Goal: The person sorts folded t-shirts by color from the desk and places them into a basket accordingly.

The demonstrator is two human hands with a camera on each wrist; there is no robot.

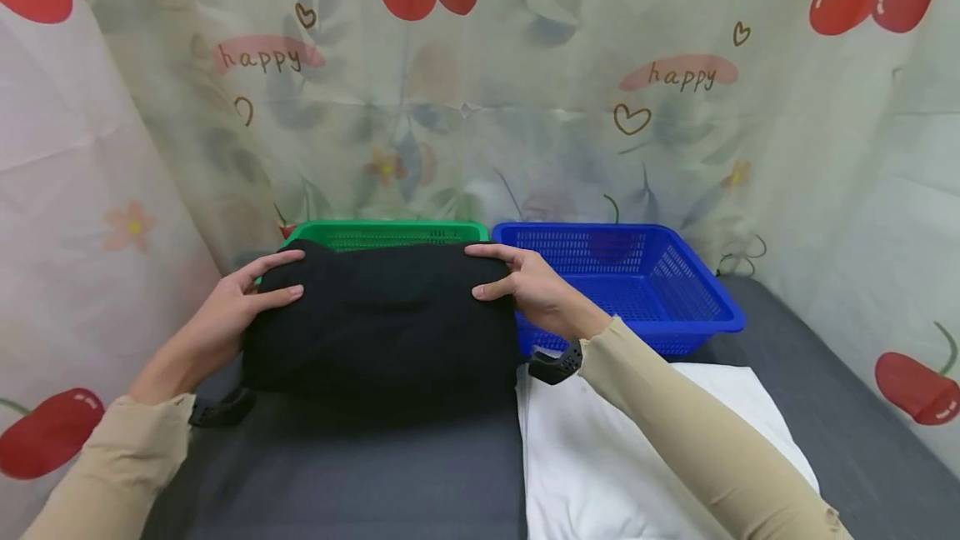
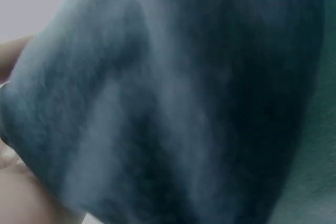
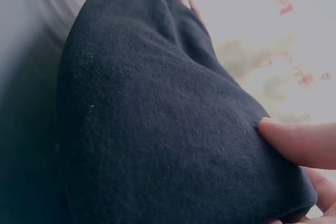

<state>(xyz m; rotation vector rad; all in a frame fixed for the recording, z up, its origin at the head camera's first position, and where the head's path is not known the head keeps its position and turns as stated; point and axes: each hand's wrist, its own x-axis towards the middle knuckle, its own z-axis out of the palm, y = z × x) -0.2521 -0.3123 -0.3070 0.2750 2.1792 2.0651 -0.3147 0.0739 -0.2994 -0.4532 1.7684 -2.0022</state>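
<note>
A folded black cloth (image 1: pixel 382 319) is held up off the grey table in front of the baskets. My left hand (image 1: pixel 228 315) grips its upper left corner, thumb on the near face. At the upper right corner my right hand (image 1: pixel 536 286) pinches the fabric between thumb and fingers. In the left wrist view the dark cloth (image 2: pixel 173 98) fills most of the picture, hiding much of that hand. The right wrist view shows the thumb (image 3: pixel 299 142) pressed on the cloth (image 3: pixel 157 114), with the other hand at the far end.
Behind the cloth stands a green basket (image 1: pixel 390 229), partly covered by it. To its right is a blue basket (image 1: pixel 705 323). A folded white cloth (image 1: pixel 600 457) lies on the grey table (image 1: pixel 360 473) under my right forearm. Printed curtains (image 1: pixel 465 107) enclose the back and sides.
</note>
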